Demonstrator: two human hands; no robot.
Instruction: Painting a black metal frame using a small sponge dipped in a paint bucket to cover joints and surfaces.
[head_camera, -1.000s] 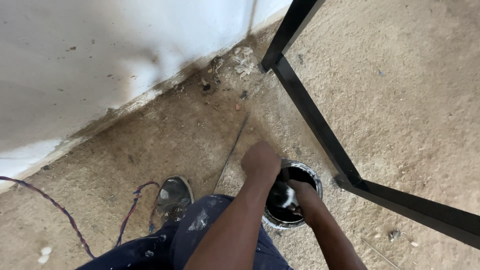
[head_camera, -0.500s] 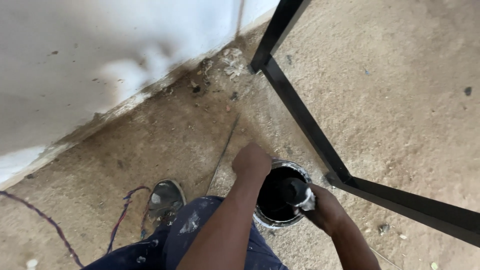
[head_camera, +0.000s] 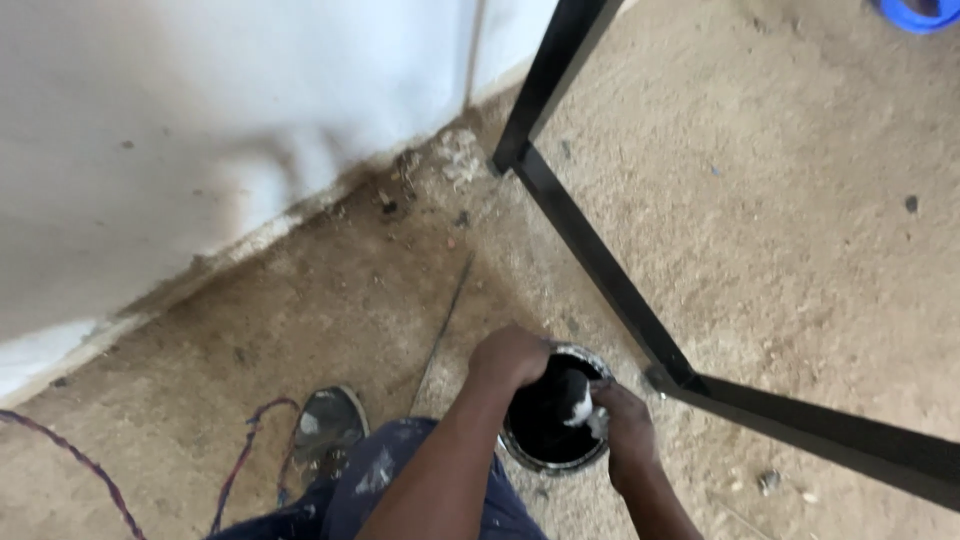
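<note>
Paint can (head_camera: 553, 425) rim at 10 o'clock is gripped by left hand (head_camera: 510, 357); pale rag (head_camera: 583, 410) is clutched by right hand (head_camera: 622, 430). Likely heavy, slippery; best held by rim.

Small round paint tin (head_camera: 553, 428) upright on dusty ground, black paint inside, pale smeared brush (head_camera: 580, 408) dipped in, beside black metal frame

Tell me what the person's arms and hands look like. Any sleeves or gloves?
Both arms are bare as far up as the picture shows, with no sleeves in view. The left hand and right hand wear no gloves, and no watch or rings show. The right hand's fingers are smeared with pale paint.
</note>
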